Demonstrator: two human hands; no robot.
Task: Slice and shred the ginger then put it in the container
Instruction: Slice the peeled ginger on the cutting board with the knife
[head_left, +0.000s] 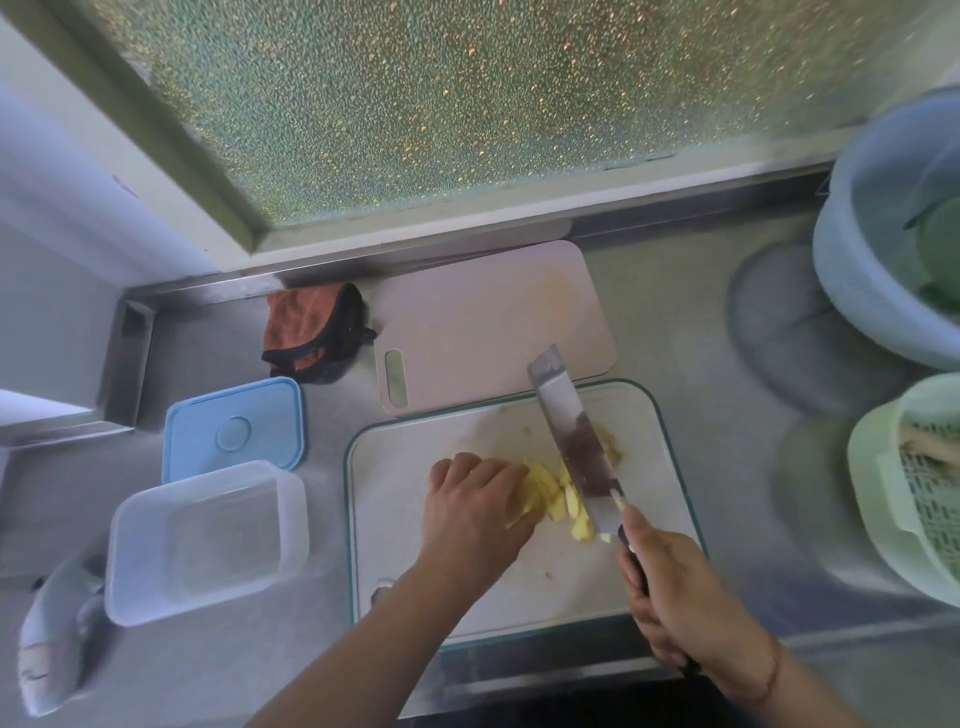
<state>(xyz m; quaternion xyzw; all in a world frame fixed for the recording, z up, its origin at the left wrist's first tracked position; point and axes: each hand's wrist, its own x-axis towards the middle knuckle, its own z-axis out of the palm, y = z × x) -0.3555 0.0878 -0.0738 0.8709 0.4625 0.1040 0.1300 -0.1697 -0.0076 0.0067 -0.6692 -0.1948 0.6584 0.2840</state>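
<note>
Nearest the camera, the right hand (675, 587) has its fingers (636, 564) curled round the dark handle of the knife (574, 441). The broad blade runs away from the person, leaning a little left, its edge down among the ginger (553, 496). The left hand (475, 512) lies knuckles up on the ginger's left side, fingers bent and close together, pressing the slices. The ginger is a fanned row of pale yellow, oval slices on the white cutting board (400, 519); the row runs near to far beside the blade, and a few shreds lie right of the blade. Left of the board on the steel bench (701, 415) stands the clear container (208, 540), with its blue lid (234, 431) beyond. Farther back lie a grey board (488, 317) and an orange cloth (311, 330).
</note>
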